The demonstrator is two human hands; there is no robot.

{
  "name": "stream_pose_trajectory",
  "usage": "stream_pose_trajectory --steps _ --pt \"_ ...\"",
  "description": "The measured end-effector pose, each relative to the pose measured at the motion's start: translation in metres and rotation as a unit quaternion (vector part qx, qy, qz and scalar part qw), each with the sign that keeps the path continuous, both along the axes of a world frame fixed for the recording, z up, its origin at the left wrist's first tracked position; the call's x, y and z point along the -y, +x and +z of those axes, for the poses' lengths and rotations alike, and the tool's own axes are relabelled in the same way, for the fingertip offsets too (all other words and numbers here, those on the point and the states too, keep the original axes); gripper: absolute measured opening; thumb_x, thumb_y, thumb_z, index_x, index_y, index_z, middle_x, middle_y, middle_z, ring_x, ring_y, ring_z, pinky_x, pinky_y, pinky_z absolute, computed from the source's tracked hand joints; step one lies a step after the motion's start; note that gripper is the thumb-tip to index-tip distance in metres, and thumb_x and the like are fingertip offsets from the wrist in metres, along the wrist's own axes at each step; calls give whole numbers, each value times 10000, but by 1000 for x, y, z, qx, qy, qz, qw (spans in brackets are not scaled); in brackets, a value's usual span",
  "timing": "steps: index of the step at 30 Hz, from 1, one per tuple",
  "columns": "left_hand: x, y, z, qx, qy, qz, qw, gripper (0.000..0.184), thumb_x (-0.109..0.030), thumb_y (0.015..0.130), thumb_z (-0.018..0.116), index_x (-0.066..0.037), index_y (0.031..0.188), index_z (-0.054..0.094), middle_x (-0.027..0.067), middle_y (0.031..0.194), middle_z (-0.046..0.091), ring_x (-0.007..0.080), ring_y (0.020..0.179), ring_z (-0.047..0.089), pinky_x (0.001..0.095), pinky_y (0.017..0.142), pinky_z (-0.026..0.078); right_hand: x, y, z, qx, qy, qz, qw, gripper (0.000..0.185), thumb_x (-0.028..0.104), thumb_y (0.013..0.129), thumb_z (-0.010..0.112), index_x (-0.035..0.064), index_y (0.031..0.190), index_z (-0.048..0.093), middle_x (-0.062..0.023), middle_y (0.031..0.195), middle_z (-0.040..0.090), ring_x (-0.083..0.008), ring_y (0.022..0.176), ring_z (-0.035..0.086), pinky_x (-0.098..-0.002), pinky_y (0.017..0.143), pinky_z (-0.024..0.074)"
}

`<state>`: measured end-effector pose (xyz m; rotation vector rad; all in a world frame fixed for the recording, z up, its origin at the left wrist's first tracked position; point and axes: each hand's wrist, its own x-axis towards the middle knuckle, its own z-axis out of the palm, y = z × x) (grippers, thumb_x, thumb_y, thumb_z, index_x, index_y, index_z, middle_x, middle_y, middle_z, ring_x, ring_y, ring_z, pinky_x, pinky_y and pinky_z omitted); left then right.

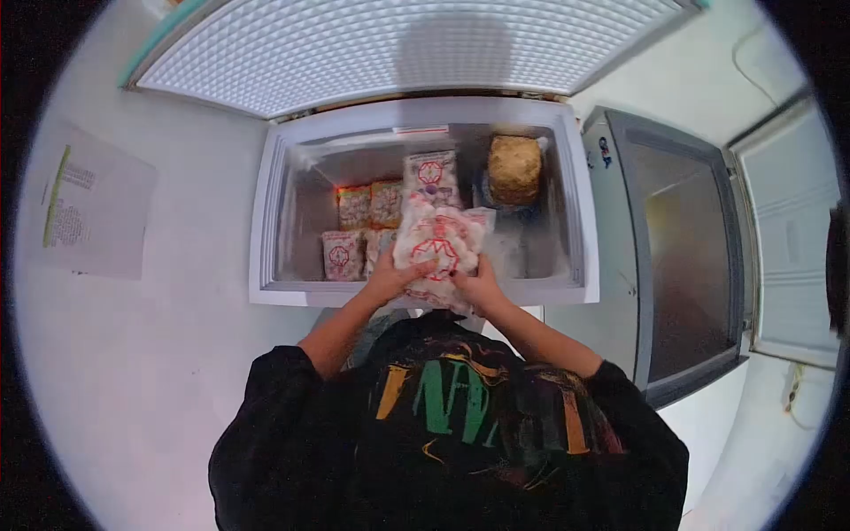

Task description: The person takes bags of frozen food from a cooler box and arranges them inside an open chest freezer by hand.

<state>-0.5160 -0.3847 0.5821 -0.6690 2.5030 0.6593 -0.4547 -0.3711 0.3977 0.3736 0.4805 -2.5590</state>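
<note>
Between my two hands is a clear plastic bag of pale lumps [431, 234] with red printing, held above the front rim of the open chest freezer [416, 115]. My left hand [396, 276] grips its left side, thumb across the front. On the right side, my right hand [476, 285] is closed round the bag's edge. Behind it, a similar printed bag [431, 168] stands against the freezer's back wall. Lower left inside lie orange-edged bags [370, 205] and a red-printed bag [342, 255]; another bag beside it is partly hidden by my left hand.
A brown block-shaped package [514, 168] sits in the freezer's right part. The raised lid [407, 53] stands behind. To the right is a grey glass-fronted cabinet [682, 248]. A paper sheet [93, 199] is at the left.
</note>
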Motion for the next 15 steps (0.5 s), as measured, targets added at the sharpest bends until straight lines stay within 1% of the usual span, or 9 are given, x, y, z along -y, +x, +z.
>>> stream_pose_trajectory --steps 1,2,3,6,7,9,10,12,15 --pt "18 -5 7 -2 0 11 1000 528 -196 644 719 -2 1069 472 87 968 560 153 833 553 283 732 455 12 -14 11 -28 13 20 999 577 13 669 576 13 1177 301 -124 1069 474 -211 937 498 -310 784 426" --pt "41 -5 7 -8 -5 18 1000 527 -213 646 718 2 1063 476 88 964 562 149 830 554 279 725 454 33 -19 10 -50 71 42 995 576 38 660 602 -26 1158 319 -143 1068 476 -213 933 500 -297 768 426" --pt "64 0 3 -13 -10 24 1000 527 -230 648 716 5 1057 481 90 960 563 145 827 554 274 719 452 40 -26 8 -53 71 53 995 576 38 660 602 -26 1158 319 -143 1068 476 -213 933 500 -297 768 426" --pt "101 9 -4 -53 -41 61 996 569 -272 629 725 14 1055 479 111 958 564 157 840 551 280 734 440 35 -54 19 -44 -20 219 975 616 72 660 626 -60 1162 295 -174 1079 468 -236 922 509 -307 759 437" --pt "105 9 -1 -75 -59 64 993 585 -287 623 728 17 1056 478 120 962 563 164 852 548 286 744 435 26 -61 34 -52 -24 229 972 616 72 660 626 -60 1162 295 -174 1079 468 -236 922 509 -307 759 437" --pt "116 9 3 -86 -116 86 986 597 -323 628 717 15 1057 478 128 962 561 171 873 541 294 754 429 15 -70 52 10 -61 233 971 611 84 663 630 -56 1158 299 -169 1071 473 -230 906 519 -306 746 449" --pt "121 7 2 -87 -95 110 986 605 -339 633 711 15 1062 474 124 958 562 171 873 540 297 753 428 43 -62 31 14 -130 204 970 564 102 637 662 14 1128 398 -112 1005 525 -234 887 531 -319 770 439" --pt "120 4 4 -96 -78 143 982 613 -355 638 704 15 1067 471 119 954 562 172 873 538 299 753 427 62 -59 4 -16 -110 221 969 578 101 631 666 12 1132 392 -110 1007 524 -232 890 532 -322 777 438" --pt "108 -9 16 -65 -114 94 987 629 -373 640 700 14 1075 463 114 964 557 183 867 538 302 754 426 49 -68 4 -91 -54 247 963 611 103 614 677 11 1142 382 -106 1022 518 -221 909 525 -321 795 428"
